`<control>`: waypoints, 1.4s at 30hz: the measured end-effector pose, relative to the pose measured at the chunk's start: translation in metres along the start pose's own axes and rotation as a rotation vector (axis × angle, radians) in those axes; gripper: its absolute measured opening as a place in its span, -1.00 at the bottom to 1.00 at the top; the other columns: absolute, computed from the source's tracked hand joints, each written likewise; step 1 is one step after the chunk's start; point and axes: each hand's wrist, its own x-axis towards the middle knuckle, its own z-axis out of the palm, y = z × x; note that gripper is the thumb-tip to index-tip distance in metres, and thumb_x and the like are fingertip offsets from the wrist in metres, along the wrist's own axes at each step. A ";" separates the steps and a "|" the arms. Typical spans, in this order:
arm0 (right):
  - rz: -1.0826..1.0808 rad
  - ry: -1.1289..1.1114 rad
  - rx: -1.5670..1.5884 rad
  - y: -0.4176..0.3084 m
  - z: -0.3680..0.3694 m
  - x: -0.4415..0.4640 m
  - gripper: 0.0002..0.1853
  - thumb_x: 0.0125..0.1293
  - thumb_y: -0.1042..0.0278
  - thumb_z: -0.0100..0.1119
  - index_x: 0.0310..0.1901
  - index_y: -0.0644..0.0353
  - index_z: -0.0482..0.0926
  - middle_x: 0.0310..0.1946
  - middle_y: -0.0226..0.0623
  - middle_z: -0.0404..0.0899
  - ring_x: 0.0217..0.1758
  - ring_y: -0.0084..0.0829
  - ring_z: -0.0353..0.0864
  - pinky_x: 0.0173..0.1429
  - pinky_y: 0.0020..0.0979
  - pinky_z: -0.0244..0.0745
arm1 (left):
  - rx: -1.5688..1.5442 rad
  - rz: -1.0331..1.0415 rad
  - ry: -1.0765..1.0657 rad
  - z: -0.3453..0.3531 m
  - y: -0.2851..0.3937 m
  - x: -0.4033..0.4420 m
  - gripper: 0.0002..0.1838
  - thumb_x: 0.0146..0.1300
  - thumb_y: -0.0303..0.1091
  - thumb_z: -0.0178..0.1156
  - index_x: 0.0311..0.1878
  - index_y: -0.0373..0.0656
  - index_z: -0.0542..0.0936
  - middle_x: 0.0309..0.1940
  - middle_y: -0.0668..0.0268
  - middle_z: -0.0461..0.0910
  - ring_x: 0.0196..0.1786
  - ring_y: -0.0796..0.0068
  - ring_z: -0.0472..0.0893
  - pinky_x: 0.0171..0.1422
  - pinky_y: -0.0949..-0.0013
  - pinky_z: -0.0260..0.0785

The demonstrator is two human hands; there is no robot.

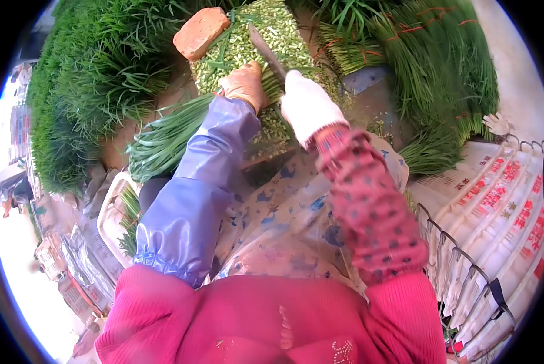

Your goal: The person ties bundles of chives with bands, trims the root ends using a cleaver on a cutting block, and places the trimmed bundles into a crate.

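My left hand (245, 86), in an orange-tan glove, is closed round a bunch of long green stalks (173, 134), whose leaves trail down to the left. My right hand (308, 106), in a white knitted glove, grips a knife (267, 52); its dark blade points up and to the left. Both hands are close together over a board covered with short chopped green pieces (278, 24). An orange brick (201, 33) lies at the upper left of these pieces.
Big heaps of green stalks stand at the left (96, 79) and right (435, 67), the right ones tied with red bands. A white basket (106, 218) is at lower left. A wire rack (466, 258) and printed white sacks (496, 200) are at lower right.
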 end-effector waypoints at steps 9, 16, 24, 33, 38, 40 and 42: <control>0.078 -0.082 -0.044 0.015 -0.008 -0.009 -0.57 0.23 0.34 0.07 0.10 0.38 0.47 -0.02 0.30 0.57 0.15 0.25 0.52 0.21 0.01 0.44 | -0.049 0.127 0.197 0.021 -0.008 -0.007 -0.85 0.19 -0.31 0.26 -0.21 -0.09 0.71 -0.27 0.16 0.73 -0.16 0.16 0.75 -0.19 0.07 0.57; 0.060 0.100 0.073 0.036 0.053 0.077 -0.41 0.19 0.18 0.40 0.15 0.37 0.46 -0.08 0.03 0.66 -0.06 -0.13 0.65 0.09 -0.21 0.50 | -0.250 -0.072 0.157 0.027 0.021 0.021 -0.62 0.48 -0.19 -0.04 0.16 -0.11 0.64 0.07 0.07 0.66 0.16 -0.08 0.60 0.13 -0.68 0.12; -0.213 0.147 -0.090 0.088 0.063 0.122 -0.59 0.31 0.35 0.16 0.13 0.39 0.48 -0.28 -0.13 0.67 -0.33 -0.30 0.62 -0.23 -0.27 0.50 | -0.359 -0.114 0.276 0.043 -0.048 -0.017 -0.38 0.52 -0.14 -0.18 0.59 0.38 -0.01 0.49 0.00 0.22 0.52 -0.17 0.18 0.34 -0.74 -0.23; -0.140 -0.083 -0.489 0.061 0.009 0.046 -0.63 0.39 0.15 0.10 0.00 0.31 0.58 -0.18 0.12 0.66 -0.09 0.07 0.64 -0.07 -0.19 0.54 | -0.455 -0.015 0.379 -0.028 -0.107 -0.114 -0.06 -0.08 -0.21 0.50 0.45 0.06 0.31 -0.13 0.26 0.69 0.04 0.18 0.66 0.24 -0.10 0.23; 0.086 -0.235 0.693 -0.018 -0.006 -0.021 -0.64 0.42 0.12 0.12 0.07 0.22 0.56 -0.09 -0.07 0.68 -0.05 -0.12 0.69 0.01 -0.18 0.59 | -0.565 0.404 1.133 -0.079 -0.113 -0.189 -0.21 0.00 -0.28 0.48 0.36 -0.04 0.41 0.12 0.19 0.64 0.19 0.20 0.62 0.33 -0.02 0.23; 0.168 -0.598 1.451 -0.053 -0.010 -0.062 -0.65 0.43 0.13 0.13 0.09 0.19 0.55 -0.08 -0.11 0.68 -0.02 -0.19 0.68 0.04 -0.18 0.60 | -0.414 0.584 1.150 -0.094 -0.118 -0.213 -0.38 0.10 -0.36 0.38 0.28 -0.06 0.47 0.23 0.17 0.59 0.33 0.16 0.53 0.45 -0.04 0.15; 0.219 -0.856 1.804 -0.081 -0.012 -0.108 -0.66 0.44 0.13 0.13 0.11 0.16 0.54 -0.07 -0.16 0.68 0.00 -0.25 0.68 0.07 -0.19 0.61 | -0.123 0.606 1.336 -0.083 -0.117 -0.217 -0.27 0.06 -0.18 0.36 0.38 0.35 0.44 0.29 0.32 0.54 0.38 0.11 0.46 0.44 -0.19 0.03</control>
